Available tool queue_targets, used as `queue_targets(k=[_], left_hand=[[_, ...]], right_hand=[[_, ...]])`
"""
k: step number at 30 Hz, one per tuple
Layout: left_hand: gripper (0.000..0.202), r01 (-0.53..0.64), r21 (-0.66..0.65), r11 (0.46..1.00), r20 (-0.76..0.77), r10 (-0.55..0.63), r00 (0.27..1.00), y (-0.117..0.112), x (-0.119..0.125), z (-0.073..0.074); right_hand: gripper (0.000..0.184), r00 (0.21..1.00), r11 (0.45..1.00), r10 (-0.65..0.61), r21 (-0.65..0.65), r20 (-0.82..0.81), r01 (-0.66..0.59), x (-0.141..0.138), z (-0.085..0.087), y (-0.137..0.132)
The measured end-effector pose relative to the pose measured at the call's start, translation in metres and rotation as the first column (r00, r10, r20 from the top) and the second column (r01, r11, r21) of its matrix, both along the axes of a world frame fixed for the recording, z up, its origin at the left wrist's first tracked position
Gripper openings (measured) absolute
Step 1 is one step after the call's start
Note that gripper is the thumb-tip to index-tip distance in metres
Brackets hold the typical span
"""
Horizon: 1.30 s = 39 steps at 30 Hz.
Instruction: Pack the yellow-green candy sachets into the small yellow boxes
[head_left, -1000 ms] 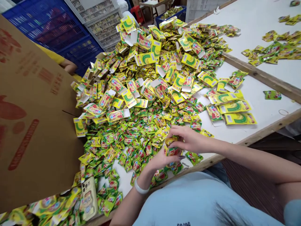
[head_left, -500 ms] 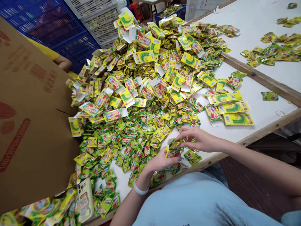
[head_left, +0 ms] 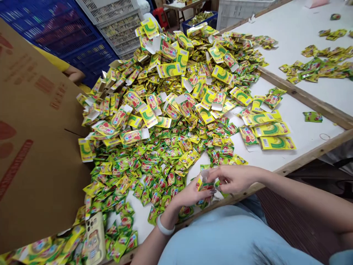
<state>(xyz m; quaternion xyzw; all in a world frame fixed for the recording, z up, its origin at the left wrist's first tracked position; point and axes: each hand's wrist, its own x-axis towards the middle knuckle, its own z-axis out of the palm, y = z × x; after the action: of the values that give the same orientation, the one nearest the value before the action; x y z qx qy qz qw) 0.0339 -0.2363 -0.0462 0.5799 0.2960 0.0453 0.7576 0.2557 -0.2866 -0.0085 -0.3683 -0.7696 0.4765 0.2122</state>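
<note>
My left hand (head_left: pixel 188 194), with a white band at the wrist, is closed around a small yellow and green candy box (head_left: pixel 200 183). The box is tilted, its white flap up at the open end. Bent fingers of my right hand (head_left: pixel 234 177) are at that open end; whatever they pinch is hidden. Small green candy packets (head_left: pixel 162 180) lie loose on the table just left of and beyond my hands. Farther off, many flat yellow candy boxes (head_left: pixel 168 70) lie heaped on more packets.
A large cardboard carton (head_left: pixel 41 154) stands at the left, near a phone (head_left: pixel 95 239). Several boxes (head_left: pixel 278 142) lie on the white table (head_left: pixel 300 136) at the right, by a wooden strip (head_left: pixel 303 94). Crates (head_left: pixel 118 25) stand behind; another person's arm (head_left: pixel 75 73) shows beside the carton.
My right hand has come down and its fingers have curled at the box's open end. The packet seen there before is now mostly hidden. My left hand still holds the box.
</note>
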Motion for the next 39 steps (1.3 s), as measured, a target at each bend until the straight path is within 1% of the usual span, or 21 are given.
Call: queue_targets(k=[2, 4, 6, 9, 11, 12, 13, 14, 16, 18, 19, 20, 22, 24, 26, 27, 28, 30, 34, 37, 39], left_hand=[[0.052, 0.005, 0.079, 0.997, -0.026, -0.003, 1.0, 0.002, 0.003, -0.003], [0.061, -0.045, 0.169, 0.985, -0.025, 0.05, 0.998, 0.004, 0.008, -0.006], [0.075, -0.09, 0.225, 0.97, -0.006, 0.093, 0.996, 0.006, 0.011, -0.009], [0.084, -0.114, 0.296, 0.948, 0.033, 0.11, 0.993, 0.007, 0.014, -0.014], [0.084, -0.156, 0.381, 0.911, 0.093, 0.13, 0.987, 0.008, 0.012, -0.018], [0.082, -0.182, 0.454, 0.872, 0.115, 0.145, 0.983, 0.01, 0.011, -0.02], [0.078, -0.203, 0.548, 0.811, 0.123, 0.162, 0.979, 0.012, 0.008, -0.024], [0.072, -0.215, 0.66, 0.72, 0.117, 0.184, 0.976, 0.015, 0.006, -0.028], [0.064, -0.179, 0.872, 0.457, 0.075, 0.236, 0.969, 0.022, 0.0, -0.041], [0.062, -0.072, 0.979, 0.192, 0.011, 0.3, 0.954, 0.028, -0.004, -0.059], [0.063, -0.002, 0.996, 0.094, -0.029, 0.326, 0.945, 0.03, -0.005, -0.068], [0.063, 0.072, 0.997, 0.027, -0.077, 0.348, 0.934, 0.031, -0.006, -0.077], [0.06, 0.197, 0.98, -0.033, -0.171, 0.373, 0.912, 0.031, -0.005, -0.09], [0.059, 0.265, 0.963, -0.046, -0.229, 0.377, 0.898, 0.03, -0.004, -0.096], [0.06, 0.283, 0.958, -0.047, -0.244, 0.384, 0.891, 0.031, -0.004, -0.097], [0.061, 0.282, 0.958, -0.052, -0.242, 0.383, 0.892, 0.032, -0.003, -0.097], [0.061, 0.279, 0.958, -0.06, -0.236, 0.382, 0.894, 0.033, -0.003, -0.097], [0.06, 0.266, 0.96, -0.084, -0.215, 0.386, 0.897, 0.037, -0.003, -0.1], [0.059, 0.22, 0.967, -0.128, -0.155, 0.391, 0.907, 0.049, -0.001, -0.113], [0.061, 0.155, 0.984, -0.092, -0.109, 0.378, 0.919, 0.056, 0.003, -0.117], [0.057, 0.082, 0.996, -0.026, -0.066, 0.383, 0.921, 0.055, 0.004, -0.111]], right_hand=[[0.022, 0.996, 0.996, -0.082, 0.033, -0.017, 0.083, -0.005, -0.008, -0.003], [0.013, 0.964, 0.957, -0.265, 0.115, -0.029, 0.267, -0.016, -0.021, -0.007], [0.012, 0.893, 0.873, -0.448, 0.198, -0.04, 0.446, -0.029, -0.035, -0.012], [0.009, 0.81, 0.78, -0.58, 0.228, -0.085, 0.583, -0.037, -0.052, -0.018], [0.011, 0.757, 0.724, -0.648, 0.24, -0.084, 0.647, -0.023, -0.056, -0.024], [0.014, 0.715, 0.678, -0.697, 0.27, -0.059, 0.683, -0.009, -0.056, -0.027], [0.018, 0.651, 0.614, -0.759, 0.321, -0.011, 0.721, 0.008, -0.054, -0.03], [0.02, 0.559, 0.535, -0.827, 0.389, 0.061, 0.75, 0.029, -0.05, -0.034], [0.018, 0.283, 0.374, -0.927, 0.563, 0.246, 0.737, 0.072, -0.04, -0.038], [0.018, 0.001, 0.288, -0.928, 0.714, 0.373, 0.638, 0.105, -0.032, -0.036], [0.023, -0.071, 0.28, -0.916, 0.754, 0.395, 0.595, 0.116, -0.03, -0.031], [0.029, -0.071, 0.287, -0.914, 0.76, 0.399, 0.583, 0.12, -0.03, -0.023], [0.041, 0.069, 0.342, -0.921, 0.709, 0.384, 0.617, 0.113, -0.041, 0.001], [0.056, 0.273, 0.437, -0.896, 0.589, 0.351, 0.68, 0.089, -0.063, 0.029], [0.075, 0.417, 0.51, -0.86, 0.436, 0.295, 0.742, 0.057, -0.089, 0.054], [0.081, 0.438, 0.515, -0.856, 0.397, 0.275, 0.759, 0.041, -0.1, 0.064], [0.084, 0.437, 0.505, -0.863, 0.387, 0.255, 0.772, 0.027, -0.11, 0.071], [0.075, 0.424, 0.465, -0.885, 0.393, 0.193, 0.793, 0.008, -0.124, 0.081], [0.051, 0.404, 0.379, -0.914, 0.418, 0.03, 0.826, -0.002, -0.13, 0.087], [0.03, 0.382, 0.313, -0.918, 0.396, -0.107, 0.863, -0.001, -0.127, 0.088], [0.033, 0.361, 0.281, -0.911, 0.339, -0.201, 0.898, -0.002, -0.123, 0.087]])
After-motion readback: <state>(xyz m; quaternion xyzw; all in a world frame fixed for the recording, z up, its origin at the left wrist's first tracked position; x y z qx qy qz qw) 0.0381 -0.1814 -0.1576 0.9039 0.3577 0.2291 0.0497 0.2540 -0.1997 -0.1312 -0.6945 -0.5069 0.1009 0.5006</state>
